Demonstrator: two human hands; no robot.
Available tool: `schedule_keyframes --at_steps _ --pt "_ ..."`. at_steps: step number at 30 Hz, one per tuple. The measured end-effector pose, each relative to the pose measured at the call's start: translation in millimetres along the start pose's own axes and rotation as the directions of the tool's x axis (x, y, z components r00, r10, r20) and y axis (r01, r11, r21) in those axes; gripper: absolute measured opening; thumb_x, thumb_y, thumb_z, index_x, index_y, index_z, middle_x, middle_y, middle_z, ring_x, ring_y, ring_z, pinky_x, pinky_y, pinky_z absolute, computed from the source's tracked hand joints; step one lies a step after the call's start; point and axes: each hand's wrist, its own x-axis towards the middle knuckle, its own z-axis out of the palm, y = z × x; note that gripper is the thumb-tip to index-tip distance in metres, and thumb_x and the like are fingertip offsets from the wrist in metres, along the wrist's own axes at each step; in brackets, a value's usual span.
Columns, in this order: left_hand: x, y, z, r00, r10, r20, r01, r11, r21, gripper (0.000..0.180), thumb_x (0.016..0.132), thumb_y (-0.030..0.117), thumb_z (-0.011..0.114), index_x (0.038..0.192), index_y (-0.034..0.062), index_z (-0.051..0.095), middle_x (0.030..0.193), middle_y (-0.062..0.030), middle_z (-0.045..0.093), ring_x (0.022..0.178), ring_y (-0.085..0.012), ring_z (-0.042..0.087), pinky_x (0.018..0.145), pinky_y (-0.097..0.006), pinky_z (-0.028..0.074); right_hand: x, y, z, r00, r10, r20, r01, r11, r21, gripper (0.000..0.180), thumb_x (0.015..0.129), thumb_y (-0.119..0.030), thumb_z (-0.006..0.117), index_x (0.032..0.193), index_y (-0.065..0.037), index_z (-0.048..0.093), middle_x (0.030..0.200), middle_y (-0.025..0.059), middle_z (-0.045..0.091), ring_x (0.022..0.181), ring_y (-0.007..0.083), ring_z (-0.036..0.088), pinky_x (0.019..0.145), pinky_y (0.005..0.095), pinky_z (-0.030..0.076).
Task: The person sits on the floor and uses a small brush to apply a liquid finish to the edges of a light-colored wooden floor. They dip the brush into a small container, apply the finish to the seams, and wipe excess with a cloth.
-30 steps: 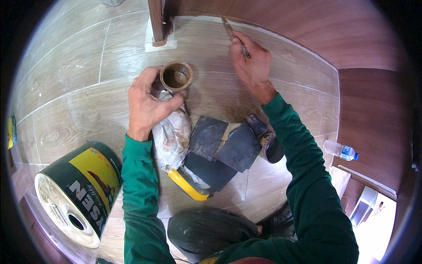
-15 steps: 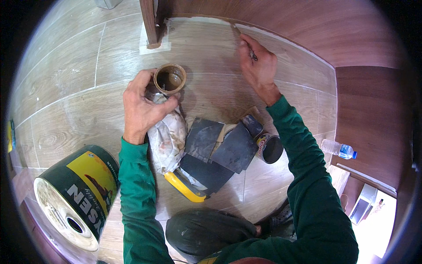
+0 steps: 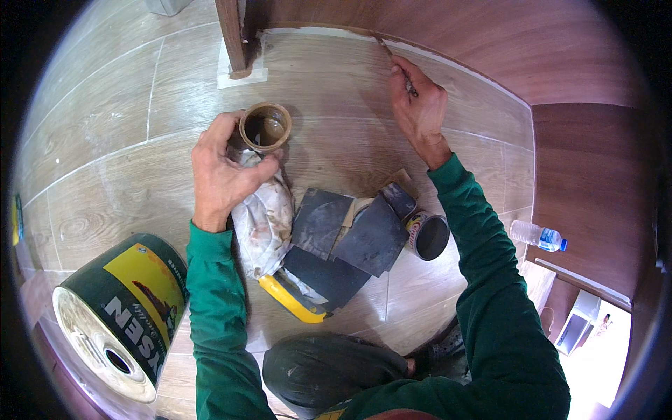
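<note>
My left hand (image 3: 227,164) is closed around the side of a small round cup (image 3: 267,126) with brown liquid in it. A stained white rag (image 3: 264,227) lies beneath and beside that hand. Farther right, my right hand (image 3: 421,105) pinches a thin paintbrush (image 3: 387,52). The brush tip meets the bottom edge of the brown wood panel (image 3: 462,35), next to a strip of white tape (image 3: 434,56) along the floor. The cup stays well apart from the brush.
Dark sandpaper sheets (image 3: 371,234) lie before me, with a yellow-handled tool (image 3: 297,302) and an open can (image 3: 428,236) beside them. A large green can (image 3: 133,301) stands at left, a water bottle (image 3: 537,236) lies at right. A wooden post (image 3: 233,42) rises at the back.
My right hand has shifted slightly right, and the brush tip has moved a little right along the panel's bottom edge. My left hand still holds the cup in nearly the same place.
</note>
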Motion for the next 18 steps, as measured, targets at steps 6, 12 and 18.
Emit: schedule_keyframes --at_steps 6,12,18 --pt "1.3 1.6 0.0 1.000 0.004 0.004 -0.004 1.000 -0.003 0.048 0.061 0.015 0.086 0.102 -0.0004 0.068 0.091 -0.0122 0.071 0.082 -0.0242 0.069 0.078 -0.033 0.055 0.6 2.7 -5.9 0.999 0.041 0.000 -0.041 0.999 -0.018 0.024 0.093 -0.023 0.064 0.112 -0.012 0.074 0.095 0.0182 0.074 0.085 0.0368 0.073 0.075 0.0438 0.059" --pt "-0.3 0.9 -0.3 1.000 0.000 -0.004 0.000 1.000 0.006 0.049 0.061 0.015 0.086 0.103 0.0001 0.068 0.092 -0.0124 0.071 0.084 -0.0249 0.069 0.079 -0.034 0.055 -2.6 2.5 -7.1 1.000 0.006 0.027 -0.003 0.993 -0.120 0.022 0.095 -0.020 0.065 0.113 -0.011 0.074 0.095 0.0177 0.075 0.084 0.0325 0.074 0.075 0.0396 0.058" --pt "-0.4 -1.6 -2.4 0.999 -0.007 0.036 0.005 1.000 0.030 0.048 0.063 0.009 0.084 0.108 0.0001 0.068 0.097 -0.0086 0.072 0.090 -0.0174 0.067 0.085 -0.031 0.053 -1.7 -4.6 1.8 0.994 -0.084 0.071 0.091 0.991 -0.099 0.022 0.096 -0.019 0.065 0.114 -0.010 0.074 0.100 0.0177 0.075 0.089 0.0322 0.074 0.076 0.0391 0.058"
